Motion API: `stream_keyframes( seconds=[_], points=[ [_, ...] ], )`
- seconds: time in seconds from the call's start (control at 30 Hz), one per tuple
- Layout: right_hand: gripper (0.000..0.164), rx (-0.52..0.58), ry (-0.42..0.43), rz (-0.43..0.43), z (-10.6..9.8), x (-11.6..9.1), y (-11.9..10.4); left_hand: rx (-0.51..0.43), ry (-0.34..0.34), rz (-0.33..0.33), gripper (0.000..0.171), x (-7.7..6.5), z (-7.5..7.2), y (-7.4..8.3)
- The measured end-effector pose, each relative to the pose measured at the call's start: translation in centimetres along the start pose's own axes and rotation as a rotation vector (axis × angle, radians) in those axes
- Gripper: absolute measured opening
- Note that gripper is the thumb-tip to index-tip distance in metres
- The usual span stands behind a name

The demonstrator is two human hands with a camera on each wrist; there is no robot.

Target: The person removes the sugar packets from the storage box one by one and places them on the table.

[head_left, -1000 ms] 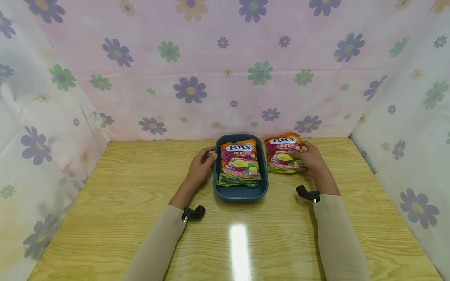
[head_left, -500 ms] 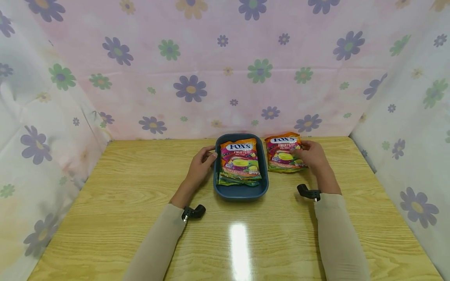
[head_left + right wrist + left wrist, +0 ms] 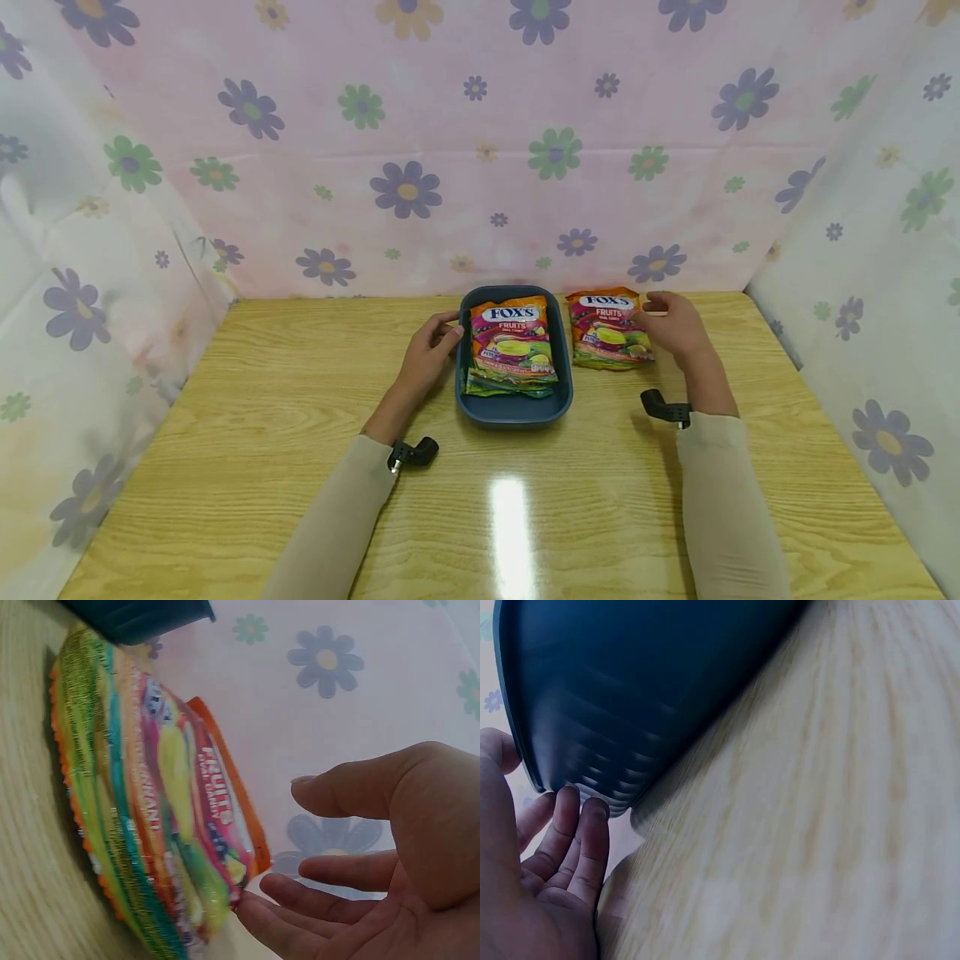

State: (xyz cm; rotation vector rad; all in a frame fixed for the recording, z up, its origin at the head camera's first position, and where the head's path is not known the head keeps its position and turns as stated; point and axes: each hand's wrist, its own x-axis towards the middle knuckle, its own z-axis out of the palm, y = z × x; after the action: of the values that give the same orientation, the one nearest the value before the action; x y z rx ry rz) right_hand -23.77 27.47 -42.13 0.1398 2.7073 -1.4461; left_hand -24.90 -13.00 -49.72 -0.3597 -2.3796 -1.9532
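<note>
In the head view, a dark blue rectangular tub [image 3: 512, 414] holds a Fox's Fruits candy bag [image 3: 513, 342], with the green edge of another bag [image 3: 504, 390] showing beneath. My left hand [image 3: 429, 354] holds the tub's left side, thumb at the rim and fingertips at the outer wall in the left wrist view. To the right of the tub, a second Fox's Fruits candy bag [image 3: 606, 333] lies on the table. Beside its right edge is my right hand [image 3: 675, 325], thumb and fingers spread apart; in the right wrist view one fingertip [image 3: 244, 904] appears to touch the bag's corner.
The wooden table [image 3: 300, 400] ends at a flower-patterned cloth [image 3: 480, 167] behind, with similar cloth at both sides. Black wrist cameras [image 3: 414, 452] sit on both forearms. Light reflects off the table in front of the tub.
My right hand has loosened from the right candy bag and drawn slightly right, its fingers parting. The bag settles beside the tub. My left hand and the tub stay put.
</note>
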Motion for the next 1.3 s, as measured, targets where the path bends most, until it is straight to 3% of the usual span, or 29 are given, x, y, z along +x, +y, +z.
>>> stream_keyframes(
  seconds=[0.57,1.3],
  points=[
    [0.063,0.062,-0.006,-0.146,-0.5,-1.5,-3.6,0.002,0.011,-0.002,0.041,-0.1,-0.1,-0.1],
    [0.062,0.137,-0.138,-0.234,0.9,-3.3,-7.6,-0.003,0.007,-0.006,0.038,0.0,0.0,0.0]
  ],
)
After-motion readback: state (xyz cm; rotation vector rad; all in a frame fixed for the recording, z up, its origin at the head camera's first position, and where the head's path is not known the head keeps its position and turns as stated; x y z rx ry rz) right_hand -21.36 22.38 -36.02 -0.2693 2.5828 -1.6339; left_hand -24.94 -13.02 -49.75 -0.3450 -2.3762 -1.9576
